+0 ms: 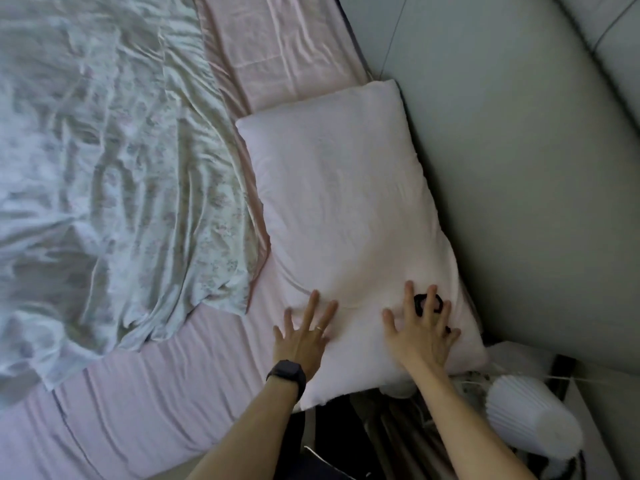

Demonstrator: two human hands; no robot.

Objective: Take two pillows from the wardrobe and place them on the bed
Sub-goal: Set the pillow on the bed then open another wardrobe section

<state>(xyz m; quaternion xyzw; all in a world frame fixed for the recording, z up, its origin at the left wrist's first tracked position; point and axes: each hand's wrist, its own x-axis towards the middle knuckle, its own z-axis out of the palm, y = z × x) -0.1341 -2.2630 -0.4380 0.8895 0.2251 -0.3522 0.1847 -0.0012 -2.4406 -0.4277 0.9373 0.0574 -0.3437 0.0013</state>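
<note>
A pale pink pillow (pixel 349 216) lies flat on the bed (pixel 145 403), along the padded headboard. My left hand (pixel 303 337), with a dark watch on the wrist, rests spread on the pillow's near left edge. My right hand (pixel 424 332) presses flat on the near right part of the pillow, fingers apart. A small black object (pixel 420 303) shows under the fingers of my right hand; I cannot tell what it is. Only one pillow is in view, and the wardrobe is out of sight.
A crumpled floral sheet (pixel 104 161) covers the left of the bed over the pink fitted sheet. A grey padded headboard (pixel 519 168) runs along the right. A white pleated lamp (pixel 533 417) stands on a nightstand at the lower right, beside the pillow's corner.
</note>
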